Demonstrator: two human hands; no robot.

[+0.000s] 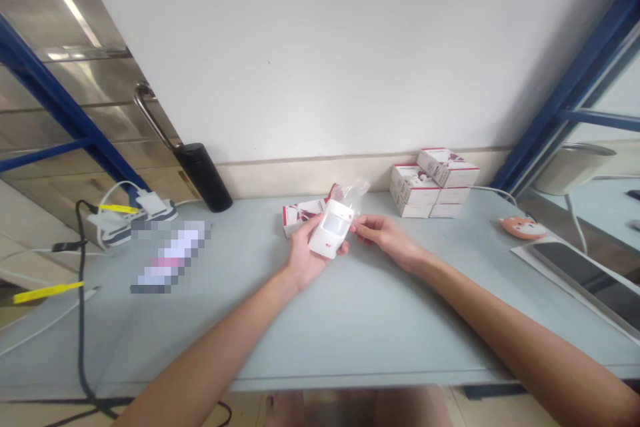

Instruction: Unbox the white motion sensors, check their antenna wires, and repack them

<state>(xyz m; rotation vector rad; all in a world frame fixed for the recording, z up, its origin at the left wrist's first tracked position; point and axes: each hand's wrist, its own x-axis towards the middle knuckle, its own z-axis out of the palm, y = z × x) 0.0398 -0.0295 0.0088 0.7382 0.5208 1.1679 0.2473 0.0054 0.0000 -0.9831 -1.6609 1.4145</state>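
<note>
- Left hand (pixel 303 255): fingers curled around a white device (pixel 331 230), thumb along its left edge, fingertips showing past its lower right edge. Grip closed on the device.
- Right hand (pixel 387 238): thumb and index finger drawn together at the device's right edge, other fingers bent. Contact with the device, or anything thin between the fingertips — cannot tell.
- Device position: held above the middle of the bench (pixel 350 320), tilted, front with its pale window turned up towards the wearer.
- Device marking: small red print on the lower front, too small to read.
- Clear plastic bag (pixel 358 192): just behind the device, crumpled.
- Single carton (pixel 296 215): white with red edges, behind the left hand; dark red printing, wording not legible.
- Carton stack (pixel 415 201): similar white and red boxes in two columns, right of the right hand, near the wall. Dark lettering and a maroon picture show — text unreadable.
- Left side of bench: black bottle (pixel 205 177) standing; white power strip (pixel 159 211) with plugs and cables; yellow cable tag (pixel 117 209), writing not legible. Flat item (pixel 173 257) masked by pixelation.
- Right side: orange-and-white object (pixel 523 227) beside a dark flat panel (pixel 585 273).
</note>
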